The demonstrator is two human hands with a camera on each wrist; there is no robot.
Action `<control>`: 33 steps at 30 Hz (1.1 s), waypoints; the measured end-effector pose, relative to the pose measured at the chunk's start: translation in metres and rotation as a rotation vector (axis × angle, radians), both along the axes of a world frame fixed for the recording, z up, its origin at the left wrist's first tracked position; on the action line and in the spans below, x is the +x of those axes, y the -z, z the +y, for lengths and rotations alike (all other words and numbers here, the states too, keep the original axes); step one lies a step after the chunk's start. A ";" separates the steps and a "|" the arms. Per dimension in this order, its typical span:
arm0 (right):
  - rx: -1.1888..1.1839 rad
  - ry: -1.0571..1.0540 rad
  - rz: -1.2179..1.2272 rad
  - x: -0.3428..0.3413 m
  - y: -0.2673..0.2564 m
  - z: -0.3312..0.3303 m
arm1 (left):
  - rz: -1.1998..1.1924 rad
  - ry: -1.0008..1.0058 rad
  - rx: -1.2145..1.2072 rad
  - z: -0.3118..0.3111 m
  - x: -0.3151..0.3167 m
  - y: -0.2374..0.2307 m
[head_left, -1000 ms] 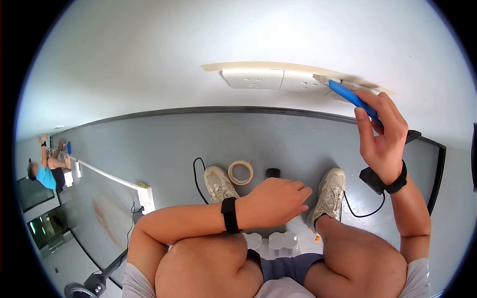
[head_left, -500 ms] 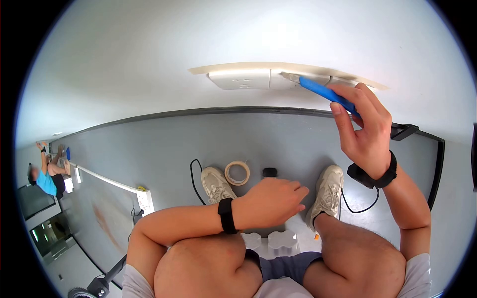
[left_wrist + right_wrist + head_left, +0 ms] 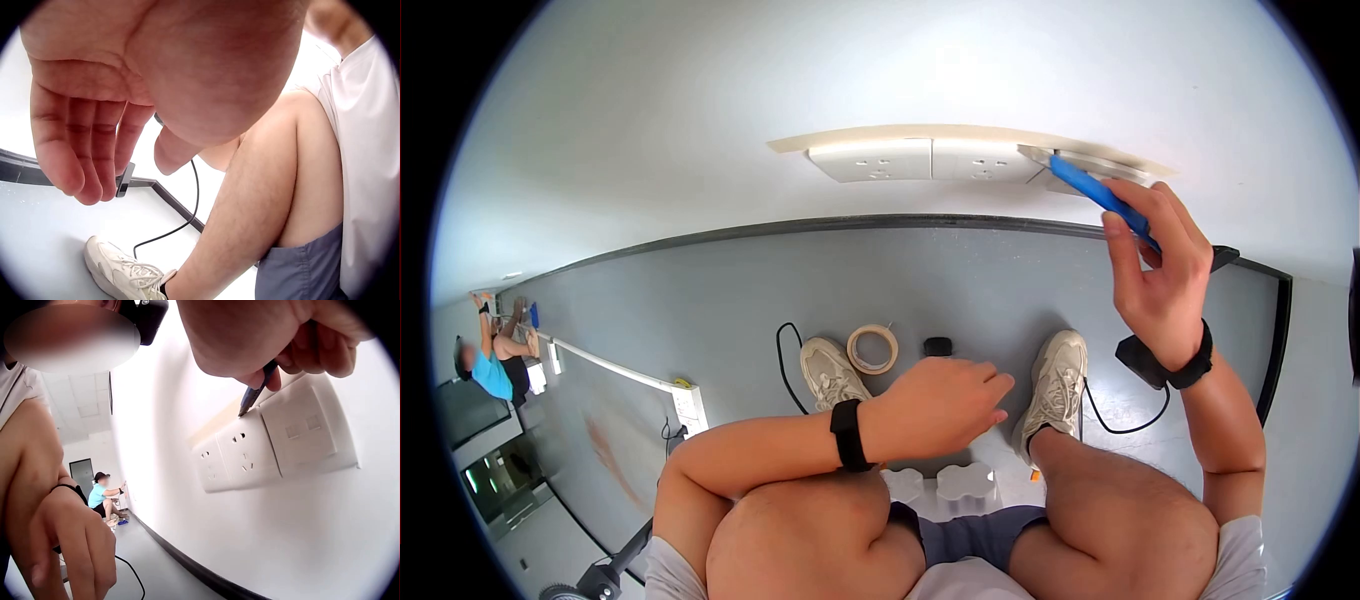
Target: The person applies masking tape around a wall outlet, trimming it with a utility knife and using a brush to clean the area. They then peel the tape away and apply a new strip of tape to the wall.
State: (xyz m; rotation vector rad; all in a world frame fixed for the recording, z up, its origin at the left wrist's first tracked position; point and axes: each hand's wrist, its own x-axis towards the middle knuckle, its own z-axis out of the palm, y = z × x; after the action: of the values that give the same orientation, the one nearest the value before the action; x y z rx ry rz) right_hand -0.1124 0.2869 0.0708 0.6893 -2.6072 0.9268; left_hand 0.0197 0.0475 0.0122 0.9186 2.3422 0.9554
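Observation:
My right hand (image 3: 1165,270) grips a blue-handled tool (image 3: 1098,190), whose pale blade tip meets the top edge of the white wall sockets (image 3: 985,160). In the right wrist view the tip of the blue tool (image 3: 249,400) touches the upper edge of the middle plate (image 3: 247,450), beside a plate with two switches (image 3: 303,427). A strip of beige tape (image 3: 880,133) runs along the wall above the plates. My left hand (image 3: 935,410) hangs over the knees, fingers loosely bent, holding nothing; the left wrist view shows its bare palm (image 3: 156,62).
On the grey floor lie a tape roll (image 3: 872,349), a small black object (image 3: 937,346) and black cables beside two shoes (image 3: 1055,385). A white power strip (image 3: 690,408) is at the left. Farther off, a person in a blue shirt (image 3: 492,374) crouches by the wall.
The right hand first moved the blue tool left along the top of the plates, then back right. The left hand has stayed nearly still, and the head view has shifted slightly.

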 end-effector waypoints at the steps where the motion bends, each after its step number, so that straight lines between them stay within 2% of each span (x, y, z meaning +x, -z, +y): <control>1: -0.023 0.043 0.011 0.003 0.002 0.006 | 0.002 0.002 -0.001 0.000 0.000 0.000; 9: 0.024 0.076 0.023 0.019 0.008 0.025 | 0.023 0.001 0.010 -0.001 0.000 0.001; 14: -0.049 -0.040 -0.044 0.024 0.017 0.022 | 0.015 0.010 0.002 0.001 -0.002 0.000; 16: -0.103 -0.058 -0.058 0.027 0.031 0.017 | -0.011 0.023 -0.026 0.001 -0.002 -0.001; 19: -0.106 -0.173 -0.279 0.033 0.060 0.015 | -0.037 0.025 -0.059 0.001 -0.002 0.002; 23: -0.025 -0.128 -0.349 0.038 0.099 0.020 | -0.024 0.027 -0.065 0.001 0.000 0.006; 25: 0.041 -0.076 -0.504 0.041 0.106 0.022 | -0.025 0.027 -0.059 0.001 0.000 0.007; 28: 0.140 -0.107 -0.548 0.048 0.122 0.027 | -0.021 0.021 -0.037 0.001 0.000 0.006; 32: 0.152 -0.189 -0.544 0.060 0.154 0.029 | -0.023 0.036 -0.070 0.000 0.000 0.005; 33: 0.173 -0.217 -0.606 0.063 0.159 0.029 | -0.029 0.035 -0.070 0.000 0.000 0.006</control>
State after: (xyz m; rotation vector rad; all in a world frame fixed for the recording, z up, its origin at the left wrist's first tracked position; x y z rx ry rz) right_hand -0.0497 0.3161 -0.0884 0.8557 -3.2219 1.1232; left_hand 0.0194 0.0471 0.0067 0.9096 2.3122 0.8611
